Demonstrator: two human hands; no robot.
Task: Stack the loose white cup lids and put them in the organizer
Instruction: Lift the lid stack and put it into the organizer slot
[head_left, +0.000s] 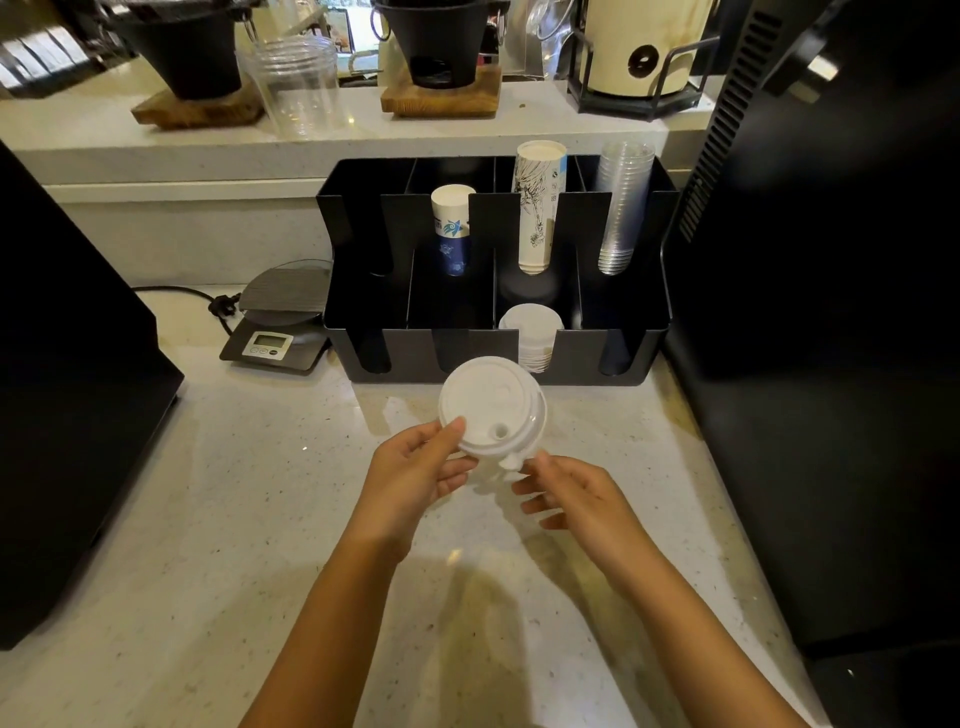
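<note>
Head view: a black organizer (496, 353) stands at the back edge of the desk (260, 519), split into rear and front rows of compartments. In the rear row, a short stack of blue-printed paper cups (453, 228) sits second from the left, a taller stack of white sketched paper cups (537, 208) third, and a stack of clear plastic cups (621, 208) at the right end. In the front row, the third compartment holds a stack of white lids (531, 332); the other front compartments look dark, and their contents cannot be told.

The desk is pale speckled stone. A digital scale (280, 322) with a black cord rests near the organizer's left side. Dark machines flank the desk at its left and right edges. A raised ledge behind carries a clear jar (296, 83) and black stands on wooden bases.

The loose cup lids (491, 410) are white, round, with a sip hole, held tilted above the desk just in front of the organizer. The left hand (415, 478) pinches the lower left rim, thumb on top. The right hand (571, 493) has its fingers loosely spread, fingertips at the lower edge of the lids.
</note>
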